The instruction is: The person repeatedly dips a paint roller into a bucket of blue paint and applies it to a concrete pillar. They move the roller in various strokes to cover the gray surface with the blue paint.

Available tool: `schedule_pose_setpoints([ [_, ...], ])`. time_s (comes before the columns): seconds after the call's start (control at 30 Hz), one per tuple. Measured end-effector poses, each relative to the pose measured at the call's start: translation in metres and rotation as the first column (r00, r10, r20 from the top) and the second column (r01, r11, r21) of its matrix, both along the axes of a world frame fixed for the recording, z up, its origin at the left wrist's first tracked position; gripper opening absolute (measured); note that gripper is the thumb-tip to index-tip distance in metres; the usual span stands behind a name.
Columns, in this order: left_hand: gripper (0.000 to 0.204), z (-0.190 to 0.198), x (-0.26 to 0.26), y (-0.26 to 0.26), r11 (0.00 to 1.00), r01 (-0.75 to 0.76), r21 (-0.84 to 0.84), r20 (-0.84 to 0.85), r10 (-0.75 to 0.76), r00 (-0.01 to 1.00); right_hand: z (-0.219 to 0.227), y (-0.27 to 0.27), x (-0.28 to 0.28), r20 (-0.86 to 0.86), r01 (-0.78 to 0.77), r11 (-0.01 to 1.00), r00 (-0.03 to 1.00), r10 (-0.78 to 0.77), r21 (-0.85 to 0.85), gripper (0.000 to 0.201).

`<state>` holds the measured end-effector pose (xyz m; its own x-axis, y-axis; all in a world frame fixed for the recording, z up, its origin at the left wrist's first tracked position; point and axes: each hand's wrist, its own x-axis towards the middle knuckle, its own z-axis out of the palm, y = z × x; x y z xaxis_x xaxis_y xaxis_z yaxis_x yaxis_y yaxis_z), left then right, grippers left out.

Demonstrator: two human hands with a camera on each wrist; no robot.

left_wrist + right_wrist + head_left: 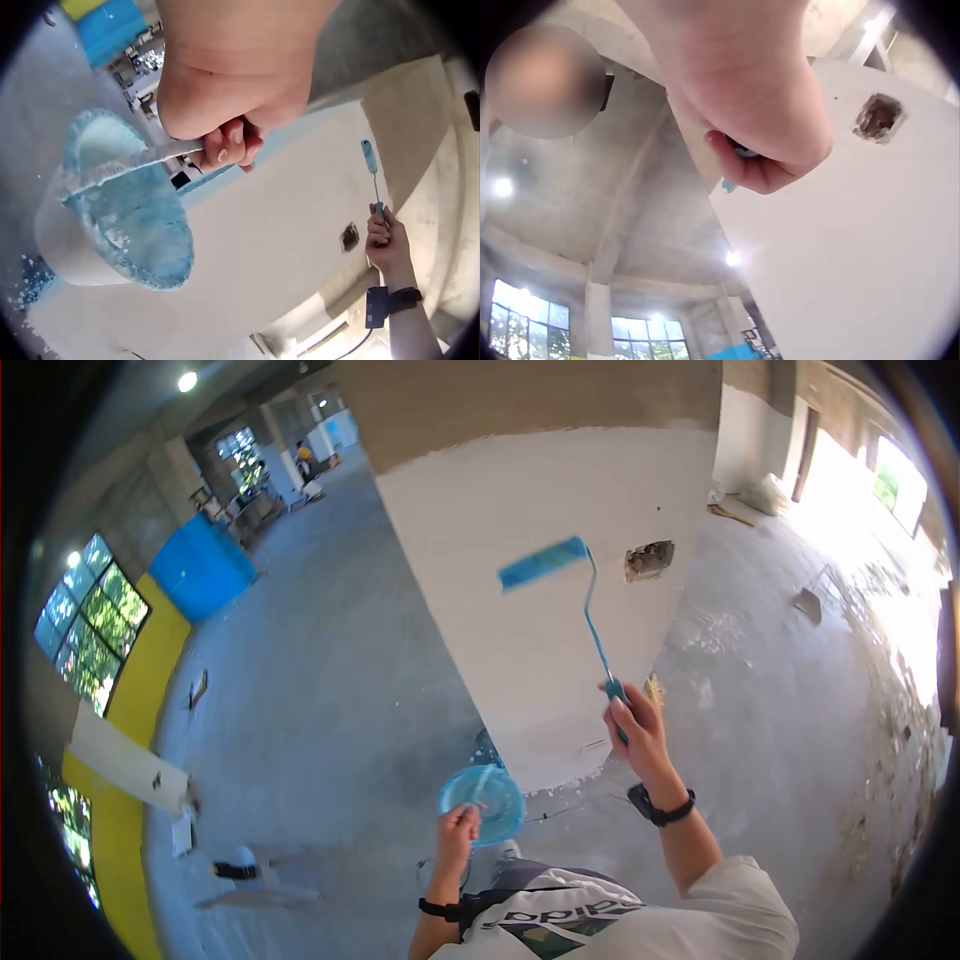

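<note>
My right hand (640, 728) grips the blue handle of a paint roller (543, 564). The roller's blue sleeve overlaps the white-coated face of a column (540, 660) in the head view, left of a rough square hole (650, 561). Lower down, my left hand (458, 835) holds a bucket (509, 808) by its handle. The left wrist view shows fingers curled round the paint-smeared handle (135, 163), with the bucket (71, 244) hanging tilted and light blue paint coating its rim and inside. In the right wrist view, the right hand (757, 112) hides most of the roller.
Above the white coat, the column is bare grey-brown (540, 395). Paint splashes (486, 748) mark the floor (330, 660) by its base. A blue panel (203, 568) and a low yellow wall (150, 660) stand at left. Debris (810, 605) lies on the right.
</note>
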<state>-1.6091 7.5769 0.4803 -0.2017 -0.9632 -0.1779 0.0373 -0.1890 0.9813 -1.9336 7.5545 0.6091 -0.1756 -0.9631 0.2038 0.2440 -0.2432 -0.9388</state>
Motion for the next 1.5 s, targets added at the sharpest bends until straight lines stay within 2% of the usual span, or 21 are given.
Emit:
schedule_pose_setpoints([
  [0.07,0.022,-0.002,0.021,0.019,0.971,-0.238,-0.016,-0.007,0.238,0.971,0.025,-0.014,0.021,0.011,-0.03,0.999,0.999,0.031,-0.033,0.031],
  [0.1,0.022,-0.006,0.032,0.027,0.968,-0.25,-0.019,-0.016,0.25,0.968,0.034,-0.02,0.031,0.037,-0.033,0.997,0.999,0.036,-0.076,0.031],
  [0.17,0.02,-0.018,0.056,0.048,0.899,-0.437,0.02,-0.118,0.436,0.892,0.038,-0.033,0.048,0.034,-0.044,0.995,0.998,0.047,-0.094,0.03],
  [0.33,0.022,-0.04,0.11,0.045,0.833,-0.553,-0.025,-0.059,0.551,0.833,0.059,-0.076,0.079,0.019,0.021,0.982,1.0,-0.018,-0.188,0.028],
  [0.4,0.023,-0.049,0.126,0.035,0.812,-0.581,0.062,-0.095,0.584,0.806,0.073,-0.08,0.09,0.021,0.052,0.976,0.999,-0.049,-0.209,0.029],
  [0.5,0.022,-0.048,0.155,0.013,0.827,-0.561,0.04,-0.075,0.562,0.823,0.069,-0.088,0.101,0.025,0.12,0.969,0.993,-0.117,-0.215,0.031],
  [0.6,0.022,-0.042,0.176,-0.011,0.846,-0.53,0.059,-0.06,0.533,0.844,0.019,-0.08,0.1,0.041,0.209,0.969,0.978,-0.205,-0.134,0.033],
  [0.73,0.023,-0.045,0.2,-0.034,0.86,-0.508,0.053,-0.098,0.511,0.854,-0.055,-0.048,0.107,0.157,0.197,0.98,0.968,-0.193,-0.004,0.034],
  [0.87,0.022,-0.041,0.211,-0.058,0.896,-0.442,0.037,-0.06,0.443,0.894,-0.085,-0.032,0.115,0.213,0.218,0.974,0.951,-0.225,0.052,0.033],
  [0.93,0.022,-0.044,0.211,-0.071,0.904,-0.426,0.036,-0.026,0.427,0.904,-0.09,-0.035,0.128,0.222,0.323,0.946,0.922,-0.318,0.014,0.031],
  [1.1,0.022,-0.054,0.208,-0.101,0.895,-0.435,0.099,-0.155,0.445,0.882,-0.074,-0.048,0.146,0.172,0.433,0.901,0.889,-0.425,-0.013,0.033],
  [1.17,0.022,-0.055,0.206,-0.127,0.897,-0.436,0.078,-0.159,0.443,0.882,-0.079,-0.053,0.149,0.176,0.531,0.848,0.834,-0.523,0.008,0.032],
  [1.23,0.022,-0.047,0.212,-0.155,0.894,-0.445,0.049,-0.145,0.448,0.882,-0.087,-0.059,0.173,0.2,0.502,0.865,0.846,-0.494,0.013,0.033],
  [1.3,0.022,-0.031,0.219,-0.183,0.93,-0.364,-0.045,-0.076,0.36,0.93,-0.101,-0.065,0.206,0.276,0.534,0.845,0.81,-0.518,0.02,0.033],
  [1.33,0.022,-0.029,0.225,-0.194,0.929,-0.366,-0.052,-0.066,0.362,0.93,-0.111,-0.069,0.218,0.287,0.532,0.847,0.808,-0.515,0.025,0.033],
  [1.43,0.023,-0.018,0.233,-0.231,0.931,-0.364,0.001,-0.101,0.363,0.926,-0.122,-0.101,0.238,0.286,0.576,0.816,0.791,-0.541,-0.046,0.033],
  [1.5,0.024,0.001,0.234,-0.249,0.935,-0.347,-0.073,-0.105,0.339,0.935,-0.112,-0.122,0.244,0.293,0.644,0.748,0.754,-0.588,-0.159,0.037],
])
